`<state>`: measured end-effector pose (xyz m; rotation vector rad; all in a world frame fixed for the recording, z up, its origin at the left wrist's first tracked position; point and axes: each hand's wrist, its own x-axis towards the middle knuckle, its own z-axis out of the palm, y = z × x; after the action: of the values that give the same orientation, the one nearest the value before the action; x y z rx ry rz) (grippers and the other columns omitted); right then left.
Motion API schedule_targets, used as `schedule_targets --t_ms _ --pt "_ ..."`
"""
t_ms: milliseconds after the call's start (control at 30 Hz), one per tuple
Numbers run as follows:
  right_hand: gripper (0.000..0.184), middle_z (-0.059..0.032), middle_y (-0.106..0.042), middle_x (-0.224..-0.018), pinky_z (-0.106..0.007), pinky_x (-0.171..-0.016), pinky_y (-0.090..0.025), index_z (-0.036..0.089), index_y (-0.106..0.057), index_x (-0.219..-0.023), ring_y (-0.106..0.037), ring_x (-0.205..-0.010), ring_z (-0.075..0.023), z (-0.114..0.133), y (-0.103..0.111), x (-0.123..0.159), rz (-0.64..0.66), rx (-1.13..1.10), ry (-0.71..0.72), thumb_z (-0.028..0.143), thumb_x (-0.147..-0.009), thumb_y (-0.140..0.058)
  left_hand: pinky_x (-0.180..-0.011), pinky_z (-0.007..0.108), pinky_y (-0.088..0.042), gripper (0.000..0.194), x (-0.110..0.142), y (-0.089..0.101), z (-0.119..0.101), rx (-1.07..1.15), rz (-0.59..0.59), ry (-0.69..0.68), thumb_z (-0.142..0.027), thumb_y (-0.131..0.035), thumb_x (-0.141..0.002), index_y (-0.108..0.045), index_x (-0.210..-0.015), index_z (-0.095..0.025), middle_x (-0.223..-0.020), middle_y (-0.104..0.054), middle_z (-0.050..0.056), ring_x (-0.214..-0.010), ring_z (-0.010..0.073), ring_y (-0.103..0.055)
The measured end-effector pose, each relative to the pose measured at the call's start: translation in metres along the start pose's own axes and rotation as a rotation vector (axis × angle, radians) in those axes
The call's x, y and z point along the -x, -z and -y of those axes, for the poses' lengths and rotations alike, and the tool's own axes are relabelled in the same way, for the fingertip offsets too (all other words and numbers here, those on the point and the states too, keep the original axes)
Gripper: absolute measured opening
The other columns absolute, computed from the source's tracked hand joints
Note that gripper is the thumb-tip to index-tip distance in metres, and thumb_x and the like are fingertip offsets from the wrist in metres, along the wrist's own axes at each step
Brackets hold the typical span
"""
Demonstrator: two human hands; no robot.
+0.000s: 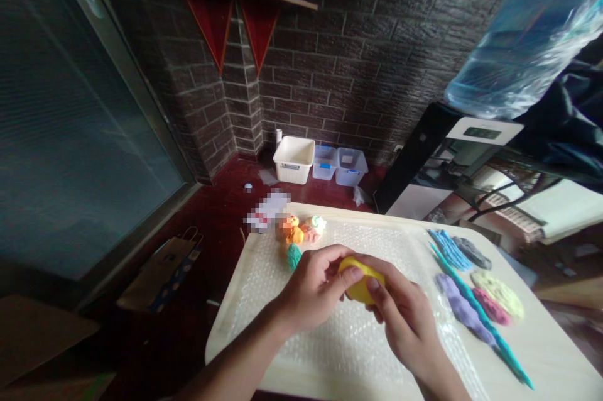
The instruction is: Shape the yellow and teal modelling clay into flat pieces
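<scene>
A lump of yellow modelling clay (362,288) is held between my two hands above the bubble wrap on the table. My left hand (316,288) pinches its left side, thumb on top. On the right side, my right hand (402,303) grips it with the thumb pressed on the front and fingers curled behind. Just beyond my left hand lie a green clay lump (293,256), an orange clay piece (294,235) and a pale clay piece (316,224). The undersides of both hands and part of the yellow clay are hidden.
Bubble wrap (264,307) covers much of the wooden table (556,351). At right lie a long teal clay strip (485,316), purple clay (464,307), blue clay (450,249) and yellow-green clay (499,294). Bins (294,168) and a water dispenser (419,156) stand behind the table.
</scene>
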<state>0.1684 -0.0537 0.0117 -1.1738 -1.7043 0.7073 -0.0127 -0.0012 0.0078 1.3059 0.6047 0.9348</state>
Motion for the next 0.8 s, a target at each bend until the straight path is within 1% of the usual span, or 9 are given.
schedule_targets --t_ms 67,133,233,300,400,500,600,667,800 --pt "0.032 -0.0029 -0.077 -0.09 -0.02 -0.049 -0.052 0.029 -0.068 -0.137 -0.059 -0.054 -0.0114 0.0 -0.001 0.0 0.005 -0.007 -0.001 0.035 -0.11 -0.053 -0.061 0.024 -0.046 0.037 0.0 0.0 0.0 0.01 0.003 0.001 -0.049 -0.07 -0.097 -0.072 -0.111 -0.015 -0.088 -0.065 0.003 -0.073 0.0127 -0.059" --pt "0.035 -0.0021 -0.076 -0.086 -0.021 -0.048 -0.053 0.029 -0.065 -0.142 -0.06 -0.054 -0.0121 0.0 -0.003 0.0 -0.057 -0.023 -0.003 0.035 -0.109 -0.055 -0.062 0.024 -0.048 0.035 0.0 -0.001 -0.001 0.039 -0.005 -0.007 -0.049 -0.071 -0.097 -0.07 -0.109 -0.015 -0.088 -0.065 0.002 -0.074 0.0128 -0.059" --pt "0.035 -0.0029 -0.078 -0.09 -0.021 -0.048 -0.055 0.029 -0.066 -0.141 -0.062 -0.053 -0.0119 0.0 -0.007 0.0 -0.164 -0.01 0.011 0.035 -0.107 -0.059 -0.064 0.025 -0.051 0.035 -0.001 -0.003 -0.002 0.092 -0.03 -0.019 -0.048 -0.071 -0.097 -0.068 -0.107 -0.015 -0.09 -0.065 0.003 -0.076 0.0137 -0.061" --pt "0.033 -0.0046 -0.08 -0.095 -0.022 -0.049 -0.057 0.028 -0.069 -0.139 -0.065 -0.054 -0.0126 0.0 -0.009 0.0 -0.176 0.013 0.016 0.034 -0.107 -0.059 -0.064 0.025 -0.052 0.035 -0.002 -0.004 -0.003 0.119 -0.043 -0.025 -0.048 -0.072 -0.096 -0.068 -0.106 -0.014 -0.09 -0.066 0.003 -0.077 0.0141 -0.062" --pt "0.039 -0.0056 -0.082 -0.096 -0.024 -0.052 -0.06 0.028 -0.064 -0.146 -0.069 -0.057 -0.014 -0.002 -0.012 0.001 -0.195 0.014 0.036 0.033 -0.108 -0.057 -0.065 0.025 -0.053 0.037 -0.002 -0.007 -0.004 0.145 -0.066 -0.038 -0.049 -0.073 -0.096 -0.067 -0.105 -0.014 -0.089 -0.067 0.004 -0.075 0.0141 -0.063" --pt "0.044 -0.0095 -0.082 -0.111 -0.027 -0.06 -0.065 0.027 -0.061 -0.15 -0.077 -0.07 -0.0176 -0.006 -0.012 0.003 -0.212 0.048 0.088 0.031 -0.107 -0.061 -0.065 0.026 -0.054 0.039 -0.002 -0.008 -0.006 0.171 -0.097 -0.039 -0.051 -0.074 -0.095 -0.066 -0.102 -0.013 -0.088 -0.069 0.005 -0.073 0.0143 -0.065" --pt "0.04 -0.0128 -0.081 -0.119 -0.031 -0.071 -0.068 0.024 -0.066 -0.144 -0.08 -0.086 -0.0227 -0.007 -0.011 0.004 -0.203 0.111 0.11 0.028 -0.104 -0.064 -0.063 0.025 -0.054 0.041 -0.002 -0.009 -0.007 0.194 -0.106 -0.02 -0.052 -0.075 -0.093 -0.066 -0.101 -0.013 -0.087 -0.069 0.005 -0.071 0.0141 -0.065" --pt "0.039 -0.0115 -0.082 -0.111 -0.032 -0.072 -0.067 0.024 -0.067 -0.143 -0.079 -0.081 -0.0214 -0.005 -0.012 0.003 -0.21 0.092 0.096 0.028 -0.104 -0.064 -0.062 0.025 -0.054 0.041 -0.002 -0.009 -0.007 0.206 -0.105 -0.01 -0.052 -0.075 -0.093 -0.066 -0.101 -0.013 -0.087 -0.069 0.005 -0.071 0.0143 -0.065" --pt "0.042 -0.0073 -0.08 -0.098 -0.027 -0.056 -0.063 0.027 -0.062 -0.148 -0.069 -0.061 -0.0156 0.001 -0.015 0.0 -0.233 -0.093 0.021 0.03 -0.106 -0.062 -0.064 0.025 -0.054 0.037 -0.002 -0.011 -0.006 0.199 -0.118 -0.024 -0.049 -0.075 -0.094 -0.066 -0.103 -0.014 -0.092 -0.072 0.006 -0.073 0.0141 -0.066"
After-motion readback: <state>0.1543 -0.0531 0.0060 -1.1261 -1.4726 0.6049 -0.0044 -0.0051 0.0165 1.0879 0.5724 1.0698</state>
